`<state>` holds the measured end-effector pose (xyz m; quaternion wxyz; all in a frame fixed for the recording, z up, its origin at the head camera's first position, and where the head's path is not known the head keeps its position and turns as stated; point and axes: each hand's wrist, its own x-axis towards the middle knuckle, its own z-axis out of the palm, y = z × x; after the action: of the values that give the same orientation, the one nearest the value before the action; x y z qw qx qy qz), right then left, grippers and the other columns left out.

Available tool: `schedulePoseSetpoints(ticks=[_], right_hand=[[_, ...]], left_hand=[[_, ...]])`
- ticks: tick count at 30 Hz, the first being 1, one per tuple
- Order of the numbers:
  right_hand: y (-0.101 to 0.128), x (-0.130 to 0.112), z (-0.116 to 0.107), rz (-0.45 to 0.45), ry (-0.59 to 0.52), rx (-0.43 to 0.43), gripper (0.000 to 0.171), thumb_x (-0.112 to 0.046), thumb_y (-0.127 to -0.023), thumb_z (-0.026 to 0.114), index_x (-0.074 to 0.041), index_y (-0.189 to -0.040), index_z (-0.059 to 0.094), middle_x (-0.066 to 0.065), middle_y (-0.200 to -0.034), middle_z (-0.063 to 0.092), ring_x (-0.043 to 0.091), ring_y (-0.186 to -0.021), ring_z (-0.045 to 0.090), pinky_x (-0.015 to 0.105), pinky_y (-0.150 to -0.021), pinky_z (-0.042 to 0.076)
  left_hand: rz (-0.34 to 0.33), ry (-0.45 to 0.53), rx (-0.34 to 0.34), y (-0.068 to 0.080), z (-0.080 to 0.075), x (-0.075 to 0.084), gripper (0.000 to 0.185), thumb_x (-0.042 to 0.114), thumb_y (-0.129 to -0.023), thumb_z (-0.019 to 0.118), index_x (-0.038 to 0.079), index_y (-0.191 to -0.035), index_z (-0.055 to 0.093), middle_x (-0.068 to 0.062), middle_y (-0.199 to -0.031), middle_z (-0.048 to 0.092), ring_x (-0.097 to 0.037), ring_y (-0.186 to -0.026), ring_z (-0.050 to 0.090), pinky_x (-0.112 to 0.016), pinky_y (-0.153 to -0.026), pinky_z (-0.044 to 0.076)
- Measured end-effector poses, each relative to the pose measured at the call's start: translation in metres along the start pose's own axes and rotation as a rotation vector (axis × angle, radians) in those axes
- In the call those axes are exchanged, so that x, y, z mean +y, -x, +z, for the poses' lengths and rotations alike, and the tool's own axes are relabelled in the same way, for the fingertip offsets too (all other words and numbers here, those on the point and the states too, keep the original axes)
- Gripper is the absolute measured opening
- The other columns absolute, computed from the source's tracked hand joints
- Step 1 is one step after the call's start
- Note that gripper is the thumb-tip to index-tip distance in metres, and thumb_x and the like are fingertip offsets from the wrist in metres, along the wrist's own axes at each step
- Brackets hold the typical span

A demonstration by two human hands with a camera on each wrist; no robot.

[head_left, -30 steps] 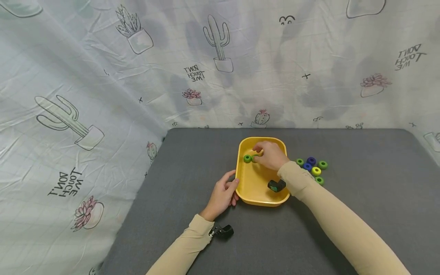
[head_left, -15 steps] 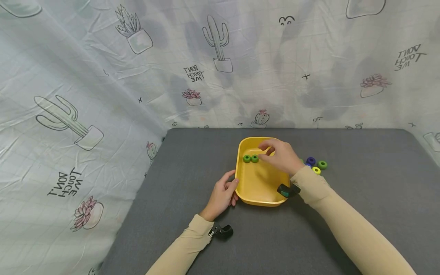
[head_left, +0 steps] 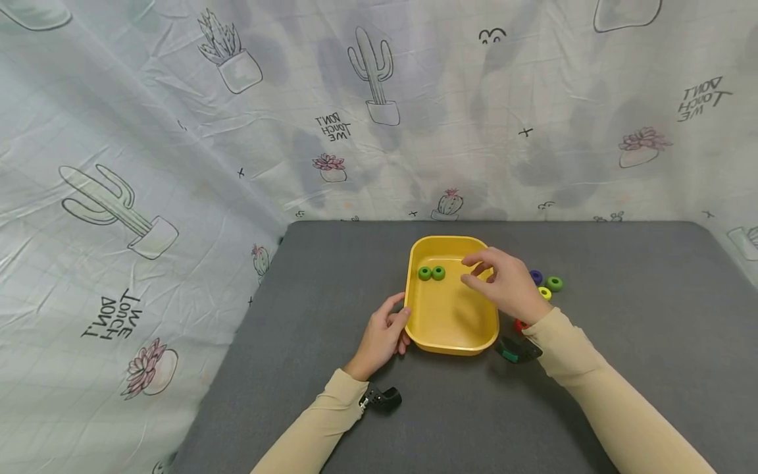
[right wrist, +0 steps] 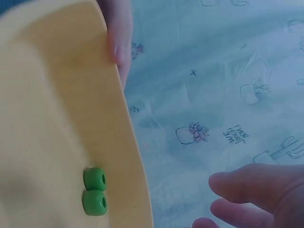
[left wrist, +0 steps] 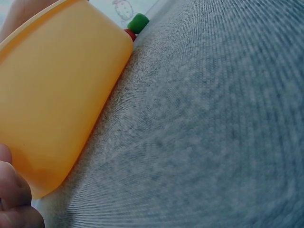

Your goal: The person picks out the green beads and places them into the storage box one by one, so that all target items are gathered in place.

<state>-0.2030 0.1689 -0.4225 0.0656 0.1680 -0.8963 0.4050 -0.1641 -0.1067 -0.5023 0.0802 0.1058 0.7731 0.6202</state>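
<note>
A yellow plastic tray (head_left: pixel 453 345) stands on the table with two green beads (head_left: pixel 431 273) side by side near its left wall. My left hand (head_left: pixel 381 332) holds the tray's left rim, thumb at the edge and fingers along the outer wall. In the left wrist view, bent fingertips (left wrist: pixel 16 199) show beside the wall. Over the tray's right side is my right hand (head_left: pixel 503 283), fingers loosely bent and apart with nothing between them. The right wrist view shows the pair of green beads (right wrist: pixel 95 191) lying against each other, away from the right fingertips.
Right of the tray lie more beads: a dark blue one (head_left: pixel 535 276), a green one (head_left: pixel 554 284), a yellow one (head_left: pixel 544 293) and a red one (head_left: pixel 520 325). My right hand and wrist partly cover this group. A patterned cloth (head_left: pixel 379 164) hangs behind the grey table (head_left: pixel 331 263).
My right hand has let go of the second green bead beside the first and moved right, toward the tray's right rim. The left hand has stayed on the tray.
</note>
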Motion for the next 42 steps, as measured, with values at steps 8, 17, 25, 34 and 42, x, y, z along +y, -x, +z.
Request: schedulePoseSetpoints(ticks=[8,17,25,34,42], right_hand=[[0.019,0.0,-0.009,0.014,-0.004,0.028,0.024,-0.015,-0.095,0.078,-0.01,-0.117,0.074,0.007,-0.11,0.071,0.022,-0.09,0.066,0.033,-0.074,0.054],[0.034,0.006,-0.021,0.025,-0.004,0.043,0.025,-0.021,-0.098,0.075,-0.011,-0.121,0.073,0.007,-0.112,0.071,0.019,-0.093,0.065,0.025,-0.077,0.055],[0.043,0.015,-0.034,0.042,0.032,0.069,0.026,-0.025,-0.098,0.076,-0.013,-0.121,0.073,0.005,-0.108,0.071,0.019,-0.087,0.065,0.022,-0.073,0.055],[0.051,0.03,-0.052,0.031,0.012,0.112,0.024,-0.021,-0.097,0.076,-0.017,-0.121,0.074,0.0,-0.108,0.07,-0.002,-0.089,0.059,0.012,-0.072,0.048],[0.053,0.048,-0.066,0.097,0.045,0.129,0.027,-0.026,-0.1,0.073,-0.013,-0.123,0.072,0.01,-0.115,0.072,-0.012,-0.091,0.054,0.01,-0.075,0.046]], left_hand=[[-0.005,-0.011,-0.001,0.0,0.0,-0.001,0.047,0.028,-0.11,0.055,0.009,-0.153,0.048,-0.019,-0.074,0.063,-0.015,-0.051,0.055,-0.025,-0.05,0.051],[-0.012,-0.01,-0.001,-0.001,0.0,-0.001,0.048,0.03,-0.11,0.055,0.009,-0.153,0.048,-0.02,-0.074,0.063,-0.016,-0.051,0.055,-0.025,-0.05,0.051],[-0.018,-0.014,0.001,0.0,0.0,-0.001,0.047,0.029,-0.11,0.056,0.01,-0.152,0.049,-0.016,-0.072,0.063,-0.016,-0.05,0.055,-0.025,-0.05,0.051],[-0.008,-0.014,0.005,-0.001,0.0,0.0,0.047,0.028,-0.11,0.056,0.008,-0.152,0.048,-0.011,-0.07,0.062,-0.016,-0.049,0.055,-0.027,-0.049,0.051],[-0.012,-0.003,0.01,-0.001,0.001,-0.001,0.046,0.028,-0.11,0.056,0.01,-0.152,0.049,-0.012,-0.07,0.062,-0.016,-0.049,0.055,-0.026,-0.049,0.051]])
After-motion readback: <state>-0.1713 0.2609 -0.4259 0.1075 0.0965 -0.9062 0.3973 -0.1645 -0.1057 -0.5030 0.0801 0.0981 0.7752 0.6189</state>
